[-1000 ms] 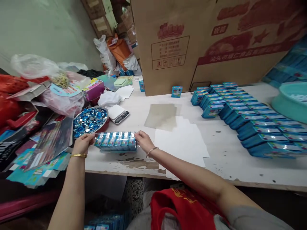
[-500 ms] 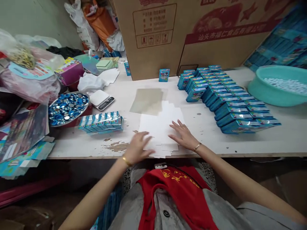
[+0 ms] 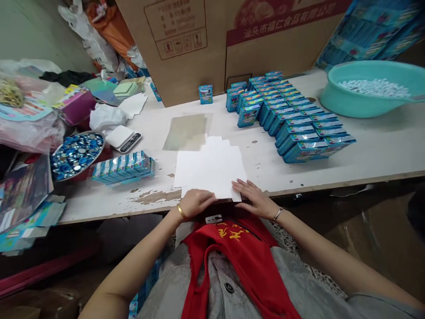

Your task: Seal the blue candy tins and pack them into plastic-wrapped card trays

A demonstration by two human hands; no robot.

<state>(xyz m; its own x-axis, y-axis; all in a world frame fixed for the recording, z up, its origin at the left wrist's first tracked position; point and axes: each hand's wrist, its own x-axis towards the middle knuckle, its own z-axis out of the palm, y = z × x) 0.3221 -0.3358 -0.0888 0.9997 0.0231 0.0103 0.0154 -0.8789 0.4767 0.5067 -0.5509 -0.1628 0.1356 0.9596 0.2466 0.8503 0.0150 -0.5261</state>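
White paper sheets (image 3: 210, 166) lie loosely overlapped at the table's front edge, their far edges stepped. My left hand (image 3: 198, 203) is closed at their front left edge, fingers together and pointing right, the thumb mostly hidden. At the front right corner, my right hand (image 3: 254, 198) has its fingers over the paper and its thumb lower down, gripping the edge. A small white flap stands out beside those fingertips. Just beyond the sheets rests a translucent greyish sheet (image 3: 186, 131), which touches or overlaps their far left part.
Rows of small blue boxes (image 3: 295, 119) stand at the right, near a turquoise basin (image 3: 361, 104) of white pieces. To the left are a wrapped row of blue boxes (image 3: 122, 168), a bowl of blue wrapped pieces (image 3: 78, 155) and a scale (image 3: 123, 138). A large carton (image 3: 186, 66) stands behind.
Both hands have come down to the front edge of the white sheets, their spread fingers now closed in at the paper. The camera view has shifted, so the table things appear farther left.
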